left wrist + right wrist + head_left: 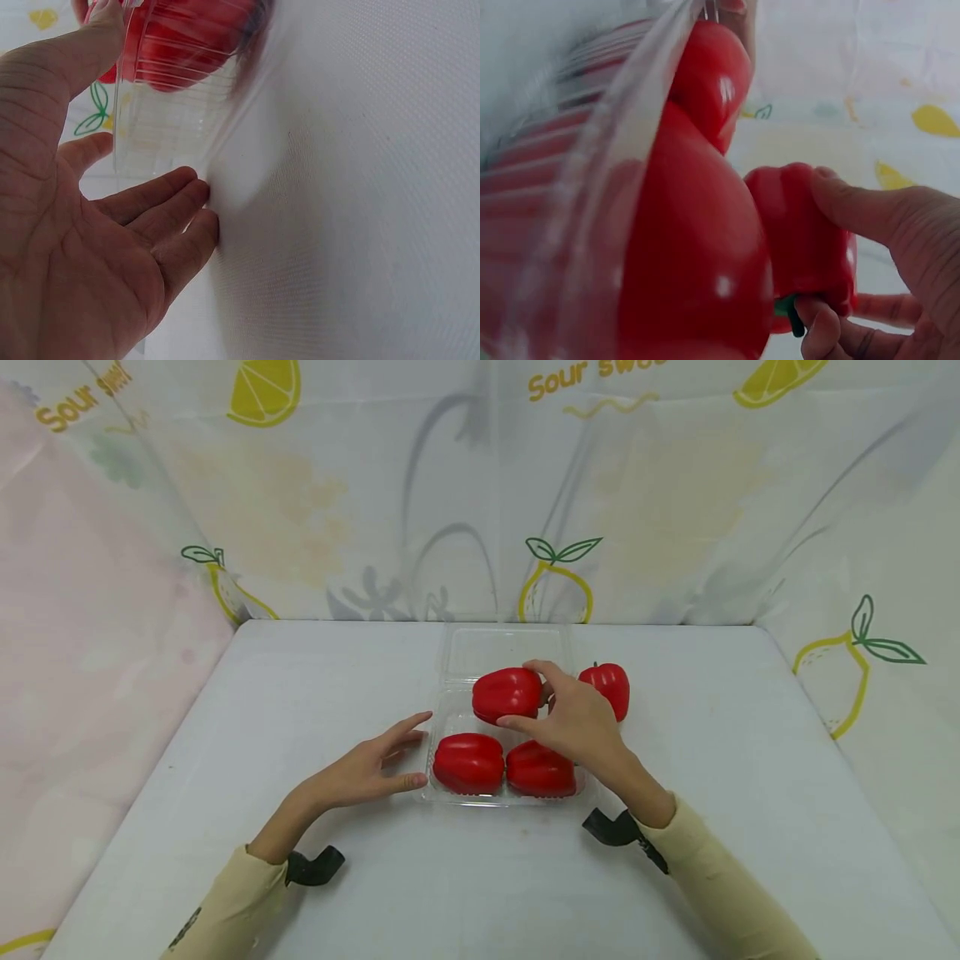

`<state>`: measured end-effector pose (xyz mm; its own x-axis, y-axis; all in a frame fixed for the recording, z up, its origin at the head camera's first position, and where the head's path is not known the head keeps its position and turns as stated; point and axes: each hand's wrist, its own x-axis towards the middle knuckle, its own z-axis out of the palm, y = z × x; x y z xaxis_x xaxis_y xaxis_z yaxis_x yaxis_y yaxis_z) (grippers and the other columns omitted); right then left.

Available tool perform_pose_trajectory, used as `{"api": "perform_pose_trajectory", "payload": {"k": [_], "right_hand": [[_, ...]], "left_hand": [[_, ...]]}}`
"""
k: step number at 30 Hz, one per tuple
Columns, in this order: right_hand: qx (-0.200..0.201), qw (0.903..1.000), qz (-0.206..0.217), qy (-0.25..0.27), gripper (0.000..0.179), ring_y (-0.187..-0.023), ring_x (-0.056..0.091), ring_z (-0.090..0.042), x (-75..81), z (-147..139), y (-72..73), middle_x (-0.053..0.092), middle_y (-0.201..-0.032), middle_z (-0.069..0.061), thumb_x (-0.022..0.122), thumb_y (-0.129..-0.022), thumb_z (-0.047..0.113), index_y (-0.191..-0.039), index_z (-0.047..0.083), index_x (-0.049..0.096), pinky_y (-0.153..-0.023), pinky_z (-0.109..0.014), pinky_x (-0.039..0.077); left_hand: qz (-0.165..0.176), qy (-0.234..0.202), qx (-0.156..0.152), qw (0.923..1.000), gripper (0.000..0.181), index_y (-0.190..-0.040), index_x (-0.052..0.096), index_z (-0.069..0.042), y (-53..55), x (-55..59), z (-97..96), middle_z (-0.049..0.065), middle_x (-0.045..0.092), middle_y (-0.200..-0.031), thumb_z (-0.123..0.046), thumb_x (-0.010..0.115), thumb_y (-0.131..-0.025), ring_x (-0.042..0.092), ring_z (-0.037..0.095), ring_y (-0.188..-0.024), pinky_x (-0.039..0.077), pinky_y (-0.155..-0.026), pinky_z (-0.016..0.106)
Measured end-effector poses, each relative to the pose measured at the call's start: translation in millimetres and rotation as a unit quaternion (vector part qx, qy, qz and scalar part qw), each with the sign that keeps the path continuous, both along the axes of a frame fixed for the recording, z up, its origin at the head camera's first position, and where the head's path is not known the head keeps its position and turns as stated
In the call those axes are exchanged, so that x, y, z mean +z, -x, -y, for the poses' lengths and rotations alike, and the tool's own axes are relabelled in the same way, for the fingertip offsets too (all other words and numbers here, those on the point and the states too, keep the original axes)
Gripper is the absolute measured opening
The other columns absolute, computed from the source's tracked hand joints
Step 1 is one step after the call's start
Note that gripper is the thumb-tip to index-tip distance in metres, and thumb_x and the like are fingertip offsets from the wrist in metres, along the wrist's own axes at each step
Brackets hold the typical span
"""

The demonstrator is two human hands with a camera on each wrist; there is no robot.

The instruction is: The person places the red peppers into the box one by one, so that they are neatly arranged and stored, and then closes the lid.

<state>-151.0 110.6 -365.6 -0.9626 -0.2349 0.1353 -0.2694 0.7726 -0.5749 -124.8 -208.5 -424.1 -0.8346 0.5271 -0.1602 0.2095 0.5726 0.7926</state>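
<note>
My right hand (581, 718) pinches a red bell pepper (506, 695) over the back half of a clear plastic clamshell box (454, 714). In the right wrist view the held pepper's green stem (789, 309) points down toward the fingers. Whether that pepper rests on the box floor, I cannot tell. Side by side along the front of the box lie a left bell pepper (468, 764) and a right bell pepper (542, 770). My left hand (367, 770) is at the box's left side, its fingers extended and its thumb at the rim.
Behind the box its clear lid (506, 650) lies folded back, flat on the white table (300, 693). Another red bell pepper (609, 687) stands on the table just right of the box, partly behind my right hand. A lemon-print cloth (300, 502) hangs at the back.
</note>
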Motion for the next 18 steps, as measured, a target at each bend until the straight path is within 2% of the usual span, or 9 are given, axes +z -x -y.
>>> {"api": "perform_pose_trajectory", "payload": {"k": [11, 18], "right_hand": [[0.001, 0.9997, -0.023, 0.008, 0.080, -0.072, 0.058, -0.015, -8.4, 14, -5.3, 0.067, -0.087, 0.000, 0.084, -0.072, 0.052, -0.137, 0.017, 0.053, -0.059, -0.029, 0.052], [0.012, 0.9992, -0.038, -0.007, 0.079, -0.073, 0.058, -0.014, -12.1, 22, -7.3, 0.067, -0.090, 0.001, 0.084, -0.073, 0.050, -0.137, 0.016, 0.053, -0.065, -0.031, 0.052]], "left_hand": [[-0.003, -0.004, -0.002, 1.0000, 0.087, -0.156, 0.025, -0.028, -0.2, 0.6, 0.1, 0.010, 0.045, -0.149, -0.042, 0.074, -0.087, 0.043, 0.031, -0.136, 0.044, -0.102, 0.050], [-0.001, -0.005, -0.003, 1.0000, 0.087, -0.157, 0.024, -0.028, -0.6, -0.1, 0.7, 0.010, 0.045, -0.149, -0.042, 0.074, -0.087, 0.043, 0.031, -0.136, 0.045, -0.102, 0.050]]}}
